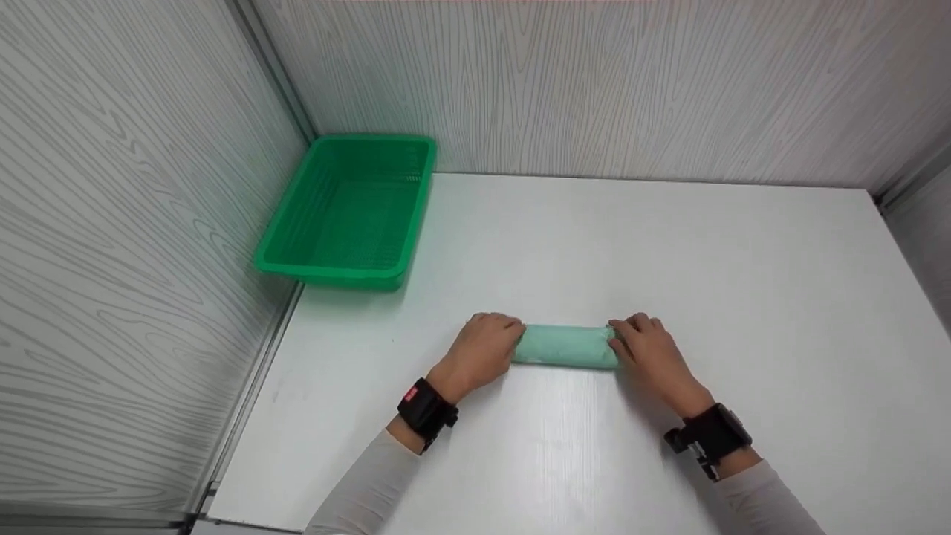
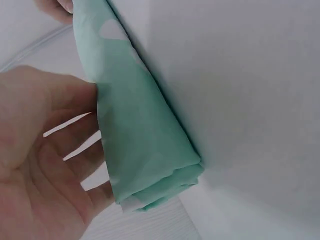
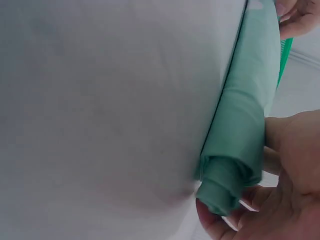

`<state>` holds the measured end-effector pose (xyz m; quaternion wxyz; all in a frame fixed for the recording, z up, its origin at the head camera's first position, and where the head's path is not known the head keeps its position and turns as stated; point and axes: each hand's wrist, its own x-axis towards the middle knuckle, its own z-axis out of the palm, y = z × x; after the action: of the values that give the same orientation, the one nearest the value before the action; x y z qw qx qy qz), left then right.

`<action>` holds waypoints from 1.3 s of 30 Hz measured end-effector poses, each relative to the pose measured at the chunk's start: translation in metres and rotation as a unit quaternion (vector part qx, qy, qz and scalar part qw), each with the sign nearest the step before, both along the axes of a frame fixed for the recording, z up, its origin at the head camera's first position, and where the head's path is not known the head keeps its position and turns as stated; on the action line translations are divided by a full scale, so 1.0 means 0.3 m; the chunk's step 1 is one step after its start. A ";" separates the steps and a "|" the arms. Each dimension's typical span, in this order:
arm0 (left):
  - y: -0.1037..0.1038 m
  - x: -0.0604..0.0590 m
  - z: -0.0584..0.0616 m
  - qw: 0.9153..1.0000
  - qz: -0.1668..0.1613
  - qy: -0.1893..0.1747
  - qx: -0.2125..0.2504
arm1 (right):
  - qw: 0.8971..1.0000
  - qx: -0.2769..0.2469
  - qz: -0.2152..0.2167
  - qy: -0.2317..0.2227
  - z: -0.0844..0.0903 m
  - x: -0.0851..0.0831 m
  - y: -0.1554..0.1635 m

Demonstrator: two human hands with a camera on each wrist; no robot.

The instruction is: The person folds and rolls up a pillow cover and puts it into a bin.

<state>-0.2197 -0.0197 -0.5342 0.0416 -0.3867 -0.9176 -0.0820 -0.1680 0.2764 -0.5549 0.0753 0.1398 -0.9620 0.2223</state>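
A mint-green cloth (image 1: 566,346) with pale patches lies rolled into a short, flattened tube on the white table. At its left end my left hand (image 1: 487,343) grips the roll. In the left wrist view, the thumb and fingers of the left hand (image 2: 55,135) meet the roll's side, and the folded layers of the cloth (image 2: 135,125) show at its end. My right hand (image 1: 654,360) holds the opposite end. Seen from the right wrist, the fingers of the right hand (image 3: 290,175) curl around the end of the cloth (image 3: 240,110), where an inner coil sticks out.
A green plastic basket (image 1: 405,253) stands at the table's back left corner, against the wood-grain panels (image 1: 520,89). The white table (image 1: 743,297) stretches behind the roll and to its right. Black bands (image 1: 427,412) are strapped on both wrists.
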 end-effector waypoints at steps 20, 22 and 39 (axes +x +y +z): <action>0.061 0.002 -0.012 0.992 0.040 0.039 -0.109 | 0.992 0.088 0.090 0.029 0.053 0.042 -0.015; 0.073 -0.012 -0.002 0.995 0.027 0.033 -0.089 | 0.989 0.110 0.088 0.054 0.054 0.040 -0.006; -0.020 -0.054 0.095 0.987 -0.045 -0.144 -0.054 | 0.980 0.140 0.138 0.044 0.098 -0.078 -0.008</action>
<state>-0.2360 -0.0258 -0.5058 -0.1157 -0.4131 -0.8989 -0.0888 -0.1915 0.2738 -0.5255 0.0663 0.2900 -0.9507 0.0873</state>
